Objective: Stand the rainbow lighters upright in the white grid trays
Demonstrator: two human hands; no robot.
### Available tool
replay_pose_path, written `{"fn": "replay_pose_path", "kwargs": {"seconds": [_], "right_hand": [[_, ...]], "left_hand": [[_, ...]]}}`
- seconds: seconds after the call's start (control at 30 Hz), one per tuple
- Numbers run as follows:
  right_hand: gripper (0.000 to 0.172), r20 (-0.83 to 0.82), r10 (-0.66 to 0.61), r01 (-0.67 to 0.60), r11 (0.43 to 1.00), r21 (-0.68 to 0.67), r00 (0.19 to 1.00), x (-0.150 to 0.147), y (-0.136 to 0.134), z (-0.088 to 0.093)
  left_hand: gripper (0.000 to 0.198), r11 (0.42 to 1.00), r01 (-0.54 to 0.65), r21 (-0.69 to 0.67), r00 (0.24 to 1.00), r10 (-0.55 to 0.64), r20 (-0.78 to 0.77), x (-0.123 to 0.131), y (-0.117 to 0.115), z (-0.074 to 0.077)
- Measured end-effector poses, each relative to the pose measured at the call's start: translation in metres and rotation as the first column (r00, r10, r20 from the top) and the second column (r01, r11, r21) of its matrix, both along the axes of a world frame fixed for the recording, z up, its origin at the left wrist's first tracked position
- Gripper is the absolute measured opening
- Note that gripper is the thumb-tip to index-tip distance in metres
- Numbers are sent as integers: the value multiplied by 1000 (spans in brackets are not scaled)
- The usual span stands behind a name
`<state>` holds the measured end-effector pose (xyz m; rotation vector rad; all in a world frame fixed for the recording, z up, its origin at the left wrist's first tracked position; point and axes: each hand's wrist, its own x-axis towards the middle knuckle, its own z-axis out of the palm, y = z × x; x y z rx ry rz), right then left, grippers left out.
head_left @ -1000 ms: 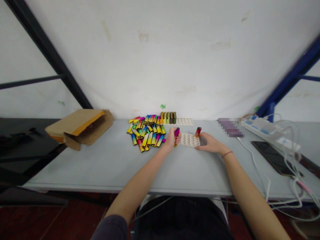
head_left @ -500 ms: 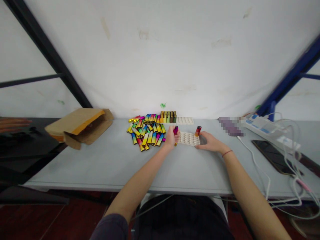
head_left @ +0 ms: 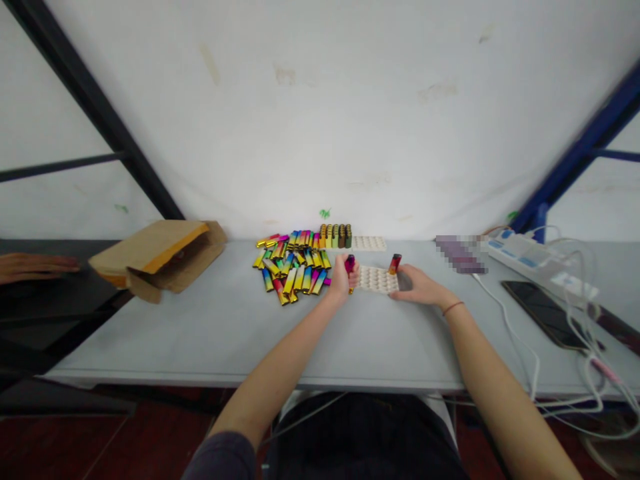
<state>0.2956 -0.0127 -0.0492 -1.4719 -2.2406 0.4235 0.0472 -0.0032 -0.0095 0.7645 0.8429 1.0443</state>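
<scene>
My left hand (head_left: 341, 279) is wrapped around a shiny purple-and-gold tube (head_left: 350, 264), held upright at the left end of a white tray with rows of round pockets (head_left: 376, 279). My right hand (head_left: 419, 285) grips the tray's right end, thumb at the near corner and fingers at the far side. By those fingertips a red-and-gold tube (head_left: 395, 264) stands in the tray, slightly tilted. Left of my left hand lies a loose pile of shiny multicoloured tubes (head_left: 293, 270). Behind, a second white tray (head_left: 370, 243) carries upright tubes (head_left: 336, 236) in its left part.
An open cardboard box (head_left: 155, 257) lies at the left. Another person's hand (head_left: 37, 267) rests on the dark neighbouring surface. At the right are a power strip (head_left: 530, 257), a dark phone (head_left: 543, 312), a blurred-out purple item (head_left: 460, 255) and white cables (head_left: 505, 313).
The other person's hand at the far left has come further into view, moving right and down. My hands keep nearly the same pose on the tube and tray; the view has shifted slightly.
</scene>
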Motion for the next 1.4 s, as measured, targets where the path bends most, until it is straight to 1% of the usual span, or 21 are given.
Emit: {"fn": "replay_pose_path", "kwargs": {"seconds": [0.07, 0.2, 0.27, 0.47, 0.6, 0.77, 0.97, 1.1, 1.27, 1.4], "right_hand": [[67, 4, -3, 3, 1000, -2, 1000, 0, 0, 0], [67, -1, -1, 1, 1000, 0, 1000, 0, 0, -1], [68, -5, -6, 6, 1000, 2, 1000, 0, 0, -1], [70, -9, 2, -2, 1000, -3, 1000, 1, 0, -2], [68, -17, 3, -3, 1000, 11, 1000, 3, 2, -5], [70, -21, 14, -13, 1000, 24, 1000, 4, 3, -6], [68, -13, 1, -1, 1000, 16, 1000, 2, 3, -5], [69, -1, -3, 3, 1000, 8, 1000, 1, 2, -4], [69, 4, 2, -2, 1000, 5, 1000, 1, 1, -3], [69, 11, 16, -16, 1000, 9, 1000, 1, 2, -3]], "left_hand": [[48, 999, -31, 8, 1000, 31, 0, -1, 0, 1], [46, 990, -140, 19, 990, 140, 11, -3, 1, 3], [46, 987, -158, 19, 987, 157, 24, -3, 2, 3], [49, 994, -97, 47, 993, 93, 75, -2, 2, 3], [51, 996, -83, 39, 991, 79, 109, 0, 1, 5], [52, 998, -59, 25, 989, 54, 141, 0, 0, 9], [52, 997, -58, 54, 991, 51, 124, -1, -2, 10], [52, 997, -49, 59, 994, 43, 102, -1, 1, 6], [46, 998, -17, 56, 998, 14, 60, 0, 5, 1], [47, 999, -2, 54, 998, -1, 56, -1, 4, 1]]}}
